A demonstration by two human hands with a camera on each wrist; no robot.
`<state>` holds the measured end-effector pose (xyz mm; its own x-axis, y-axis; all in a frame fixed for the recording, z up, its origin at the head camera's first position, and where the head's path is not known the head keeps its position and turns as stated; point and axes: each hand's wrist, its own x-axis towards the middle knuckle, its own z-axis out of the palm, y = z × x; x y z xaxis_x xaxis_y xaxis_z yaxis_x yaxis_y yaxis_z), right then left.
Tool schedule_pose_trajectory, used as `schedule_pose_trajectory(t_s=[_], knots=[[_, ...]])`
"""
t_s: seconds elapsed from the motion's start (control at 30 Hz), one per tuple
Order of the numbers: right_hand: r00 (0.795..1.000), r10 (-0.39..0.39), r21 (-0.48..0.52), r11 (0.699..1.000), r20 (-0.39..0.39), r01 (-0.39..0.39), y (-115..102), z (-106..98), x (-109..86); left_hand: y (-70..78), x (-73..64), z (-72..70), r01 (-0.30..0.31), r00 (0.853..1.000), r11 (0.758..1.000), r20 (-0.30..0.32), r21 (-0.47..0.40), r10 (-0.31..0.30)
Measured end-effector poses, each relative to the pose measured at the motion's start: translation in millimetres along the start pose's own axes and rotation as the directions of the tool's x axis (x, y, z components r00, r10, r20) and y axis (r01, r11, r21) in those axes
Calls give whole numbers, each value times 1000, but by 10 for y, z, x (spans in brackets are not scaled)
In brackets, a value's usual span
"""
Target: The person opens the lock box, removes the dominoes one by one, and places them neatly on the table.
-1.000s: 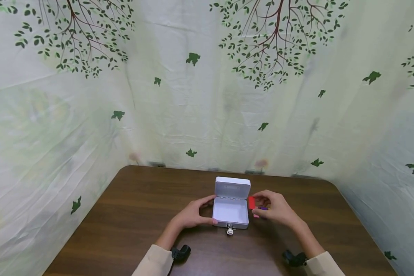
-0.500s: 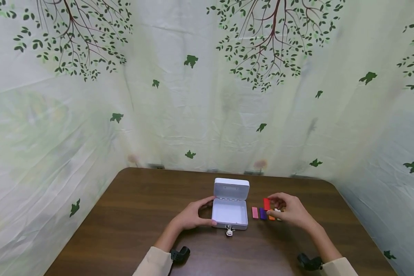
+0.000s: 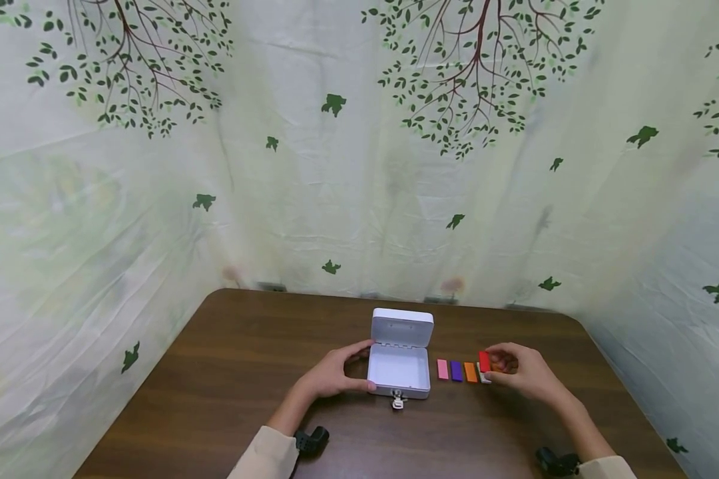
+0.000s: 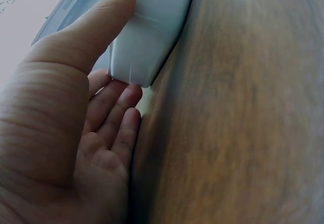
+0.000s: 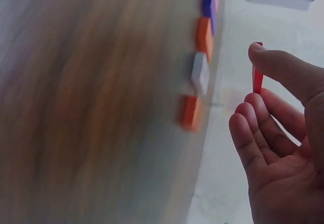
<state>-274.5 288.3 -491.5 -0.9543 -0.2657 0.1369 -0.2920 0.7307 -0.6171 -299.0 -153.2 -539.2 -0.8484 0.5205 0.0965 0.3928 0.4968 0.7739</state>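
Note:
A white metal box (image 3: 399, 388) stands with its lid (image 3: 402, 328) raised. My left hand (image 3: 332, 372) grips its left side, thumb at the front corner and fingers toward the back. In the left wrist view the thumb (image 4: 96, 29) lies against the box wall (image 4: 144, 41). My right hand (image 3: 524, 372) pinches a thin red block (image 3: 484, 361) between thumb and fingertips, above the table beside a row of blocks. In the right wrist view this red block (image 5: 257, 80) is seen edge-on, apart from the others.
Right of the box lie a pink block (image 3: 443, 369), a purple block (image 3: 457, 371), an orange block (image 3: 470, 372) and a white block (image 5: 201, 73). Another orange block (image 5: 192, 113) ends the row. A metal clasp (image 3: 398, 402) hangs at the box front. A printed curtain (image 3: 359, 166) surrounds the brown table (image 3: 263, 319).
My right hand has carried the red block rightward from beside the box, along the row, to above the white block, uncovering the pink, purple and orange blocks. The left hand stays on the box.

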Motion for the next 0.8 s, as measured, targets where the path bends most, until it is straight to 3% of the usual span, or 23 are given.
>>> schedule_pose_trajectory(t_s=[0.47, 0.8], knots=[[996, 84, -46, 995, 4, -83, 379, -146, -47, 6, 0, -11, 9, 1000, 1000, 4, -4, -9], [993, 104, -35, 994, 53, -102, 538, -193, -128, 23, 3, -3, 8, 1000, 1000, 7, -9, -8]])
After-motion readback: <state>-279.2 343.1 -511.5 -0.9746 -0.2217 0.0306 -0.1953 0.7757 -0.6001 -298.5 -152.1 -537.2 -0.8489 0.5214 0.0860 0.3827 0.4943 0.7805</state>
